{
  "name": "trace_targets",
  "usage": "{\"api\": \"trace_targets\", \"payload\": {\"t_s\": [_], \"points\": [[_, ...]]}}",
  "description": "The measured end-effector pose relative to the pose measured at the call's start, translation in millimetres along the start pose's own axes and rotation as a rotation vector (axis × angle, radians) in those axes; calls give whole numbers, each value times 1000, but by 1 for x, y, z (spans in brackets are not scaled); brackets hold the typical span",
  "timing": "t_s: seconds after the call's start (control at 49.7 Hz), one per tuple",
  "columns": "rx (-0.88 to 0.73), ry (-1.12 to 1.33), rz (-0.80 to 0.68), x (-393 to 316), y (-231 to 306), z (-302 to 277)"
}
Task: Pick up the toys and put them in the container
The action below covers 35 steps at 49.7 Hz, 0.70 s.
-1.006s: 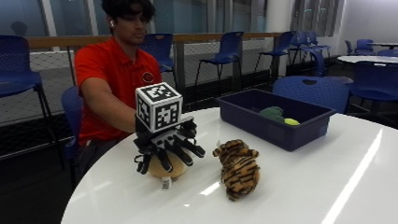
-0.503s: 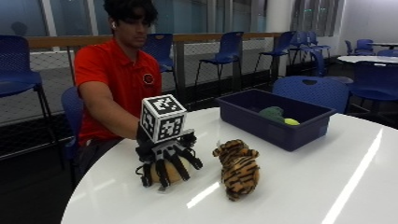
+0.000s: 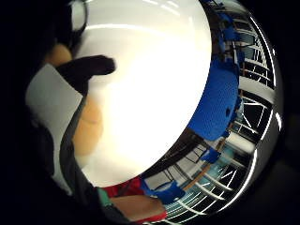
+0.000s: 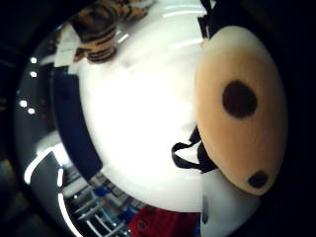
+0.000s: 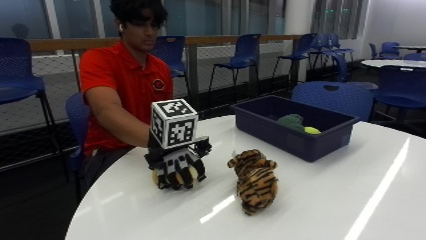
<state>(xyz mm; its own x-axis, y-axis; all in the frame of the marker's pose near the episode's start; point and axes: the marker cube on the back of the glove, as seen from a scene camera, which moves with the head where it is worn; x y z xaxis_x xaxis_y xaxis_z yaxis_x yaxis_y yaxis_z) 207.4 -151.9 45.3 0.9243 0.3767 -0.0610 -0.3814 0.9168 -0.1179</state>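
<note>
Right now the gloved right hand (image 5: 176, 167) has its grip curled round a tan plush toy (image 5: 160, 176) on the white table (image 5: 319, 200), beside a tiger plush (image 5: 254, 180); no readable writing anywhere

Round white glossy table (image 5: 346, 200). Directly on it: tiger-striped plush toy (image 5: 254, 179) near the middle; tan plush toy (image 5: 174, 175) just beside it, toward the person; dark blue container (image 5: 299, 125) farther back, well apart from both toys.
</note>
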Motion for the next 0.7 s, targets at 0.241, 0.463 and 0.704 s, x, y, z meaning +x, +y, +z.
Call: {"api": "trace_targets", "payload": {"t_s": [0.241, 0.463, 0.704], "points": [[90, 48, -47, -17, -1, -13], [173, -61, -125, -57, 15, -70], [186, -99, -192, -117, 29, -137]]}}
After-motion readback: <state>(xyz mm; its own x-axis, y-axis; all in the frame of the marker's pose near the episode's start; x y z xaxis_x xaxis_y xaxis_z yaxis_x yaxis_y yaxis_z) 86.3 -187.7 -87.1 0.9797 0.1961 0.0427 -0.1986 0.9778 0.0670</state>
